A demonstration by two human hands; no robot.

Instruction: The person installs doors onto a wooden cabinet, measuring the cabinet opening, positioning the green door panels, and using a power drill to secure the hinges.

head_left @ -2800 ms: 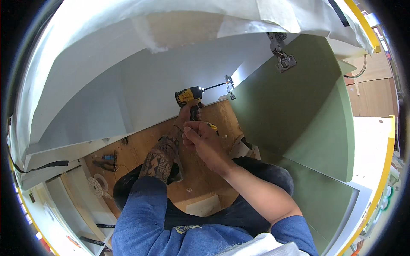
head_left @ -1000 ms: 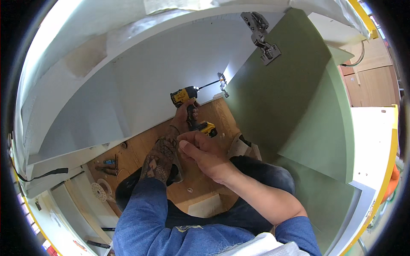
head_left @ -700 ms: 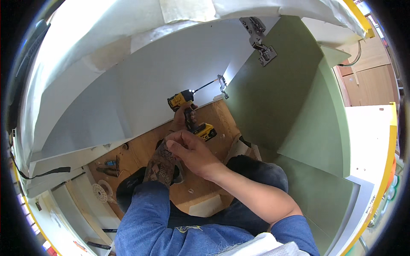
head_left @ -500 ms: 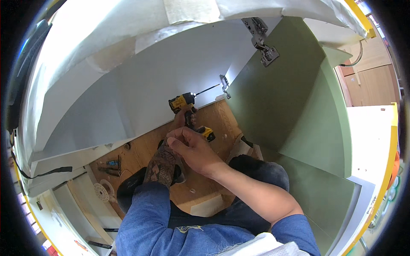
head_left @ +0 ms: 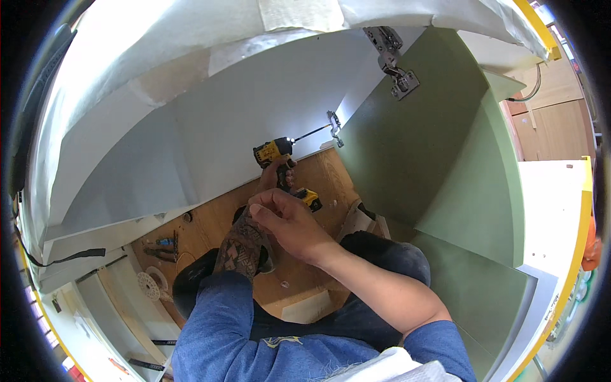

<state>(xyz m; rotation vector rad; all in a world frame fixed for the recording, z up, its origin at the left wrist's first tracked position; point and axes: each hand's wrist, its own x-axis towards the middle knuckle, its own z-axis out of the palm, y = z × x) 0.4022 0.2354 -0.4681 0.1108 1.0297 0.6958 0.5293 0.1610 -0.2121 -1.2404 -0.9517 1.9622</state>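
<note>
My left hand [head_left: 284, 175] grips a yellow and black cordless impact driver [head_left: 272, 151] by its handle. The driver's lamp is lit, and its long bit [head_left: 312, 132] points right with its tip at the lower metal cabinet hinge [head_left: 335, 129]. That hinge sits where the pale cabinet panel meets the green door panel [head_left: 433, 146]. In front of my left forearm, my right hand [head_left: 289, 219] is closed, thumb against curled fingers. Whatever it may hold is hidden. A second hinge [head_left: 393, 60] shows higher up.
My knees are bent over a wooden cabinet floor [head_left: 331, 172]. Several hand tools [head_left: 167, 248] and a white spool [head_left: 153, 284] lie to the left. The pale panel [head_left: 223, 121] rises on the far side, and a covered edge [head_left: 172, 70] curves overhead.
The driver has shifted slightly right, bringing its bit tip closer to the lower hinge. My right hand stays closed in nearly the same place.
</note>
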